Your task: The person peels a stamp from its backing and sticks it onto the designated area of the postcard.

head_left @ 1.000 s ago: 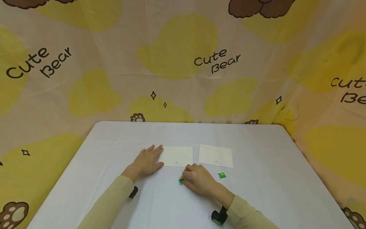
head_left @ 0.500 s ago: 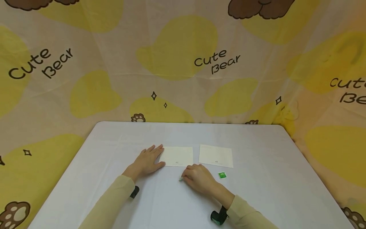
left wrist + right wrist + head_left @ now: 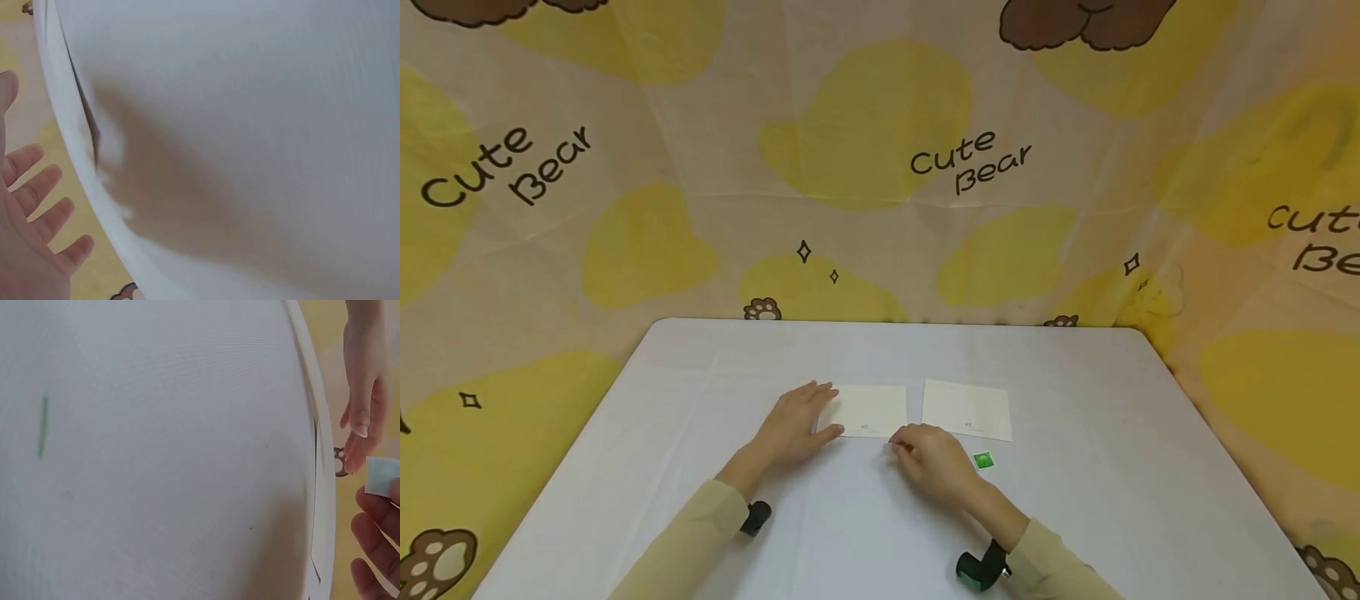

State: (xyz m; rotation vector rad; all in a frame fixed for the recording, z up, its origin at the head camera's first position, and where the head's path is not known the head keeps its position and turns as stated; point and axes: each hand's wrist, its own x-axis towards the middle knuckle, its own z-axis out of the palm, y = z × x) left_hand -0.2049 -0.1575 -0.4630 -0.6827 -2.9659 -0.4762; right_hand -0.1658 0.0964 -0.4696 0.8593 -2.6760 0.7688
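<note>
In the head view, my left hand (image 3: pixel 793 425) reaches over the left end of a cream card (image 3: pixel 872 408), fingers spread. The left wrist view shows the same fingers (image 3: pixel 47 219) apart with nothing between them. Near the card's lower right corner, my right hand (image 3: pixel 936 462) pinches a small stamp (image 3: pixel 378 476). Its pale back and toothed edge appear in the right wrist view, while the head view mostly hides it. A second stamp (image 3: pixel 983 460), green with a white border, lies on the table right of that hand.
Another cream card (image 3: pixel 967 408), slightly turned, lies right of the first. Both rest on a white-covered table (image 3: pixel 820 533). Behind it hangs a yellow patterned cloth (image 3: pixel 865 125). Dark wrist cameras sit under both sleeves.
My right hand has moved up and slightly right toward the left card. The stamp's green face, visible earlier, has turned out of sight. My left hand has shifted slightly right over the card.
</note>
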